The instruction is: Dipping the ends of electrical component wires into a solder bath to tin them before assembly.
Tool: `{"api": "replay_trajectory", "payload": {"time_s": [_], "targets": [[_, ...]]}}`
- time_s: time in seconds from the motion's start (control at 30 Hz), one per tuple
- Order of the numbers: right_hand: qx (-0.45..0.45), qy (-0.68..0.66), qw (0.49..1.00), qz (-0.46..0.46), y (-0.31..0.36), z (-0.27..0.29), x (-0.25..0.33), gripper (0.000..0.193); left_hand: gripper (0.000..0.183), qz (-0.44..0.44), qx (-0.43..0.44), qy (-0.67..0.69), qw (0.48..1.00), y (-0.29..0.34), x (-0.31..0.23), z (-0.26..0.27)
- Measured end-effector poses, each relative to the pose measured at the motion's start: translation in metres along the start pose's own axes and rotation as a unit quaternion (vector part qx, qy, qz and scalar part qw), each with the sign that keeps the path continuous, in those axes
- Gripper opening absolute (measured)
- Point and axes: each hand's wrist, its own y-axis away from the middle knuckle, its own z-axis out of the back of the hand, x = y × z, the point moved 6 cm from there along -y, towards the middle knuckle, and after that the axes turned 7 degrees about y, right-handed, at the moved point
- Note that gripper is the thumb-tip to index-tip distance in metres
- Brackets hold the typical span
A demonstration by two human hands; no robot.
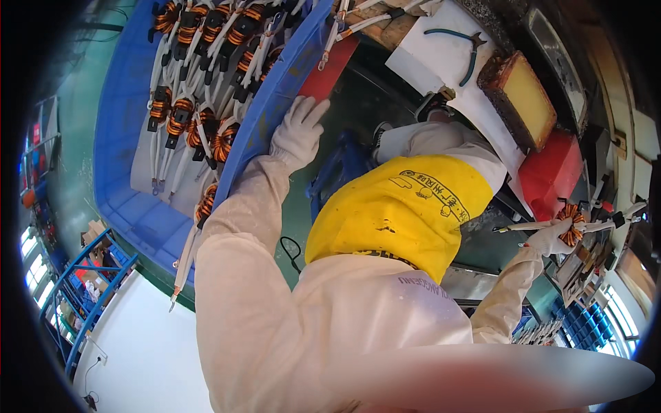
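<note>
My left hand (299, 132), in a pale work glove, is at the inner side of a blue plastic bin (265, 96). Its fingers are extended and slightly apart by a red panel (329, 69), and nothing shows in them; whether they press on the panel I cannot tell. At the far right, my gloved right hand (549, 239) is closed on a copper-wound ring coil (571, 225) with white-sleeved leads sticking out both ways. Part of its grip is hidden. Many similar coils (180, 117) with white leads and black sleeves lie in rows in the bin.
Pliers with teal handles (471, 58) lie on white paper (427, 51) at the bench. Nearby are a dark-rimmed tray of yellowish material (523, 100) and a red box (551, 172). A white surface (151, 344) and a blue rack (89, 303) stand at lower left.
</note>
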Motion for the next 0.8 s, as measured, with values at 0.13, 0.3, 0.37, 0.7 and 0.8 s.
{"api": "replay_trajectory", "payload": {"time_s": [0.13, 0.3, 0.37, 0.7, 0.8], "targets": [[-0.009, 0.024, 1.000, -0.013, 0.0014, 0.0000, 0.0001, 0.062, 0.016, -0.003, 0.001, 0.002, 1.000, -0.0012, -0.0023, 0.0028], [0.001, 0.010, 1.000, -0.007, -0.0004, 0.0000, -0.0035, 0.063, 0.016, -0.002, 0.005, 0.003, 1.000, -0.0016, -0.0033, 0.0041], [0.003, 0.002, 1.000, -0.004, -0.0036, -0.0001, -0.0068, 0.063, 0.016, -0.001, 0.008, 0.004, 1.000, -0.0017, -0.0031, 0.0045], [0.001, 0.028, 0.999, -0.043, 0.0024, 0.0003, 0.0012, 0.064, 0.014, 0.002, 0.002, 0.001, 1.000, -0.0002, -0.0023, 0.0021], [-0.007, 0.023, 1.000, -0.019, 0.0000, -0.0006, 0.0003, 0.064, 0.015, 0.002, 0.004, -0.005, 1.000, -0.0002, -0.0009, 0.0004]]}}
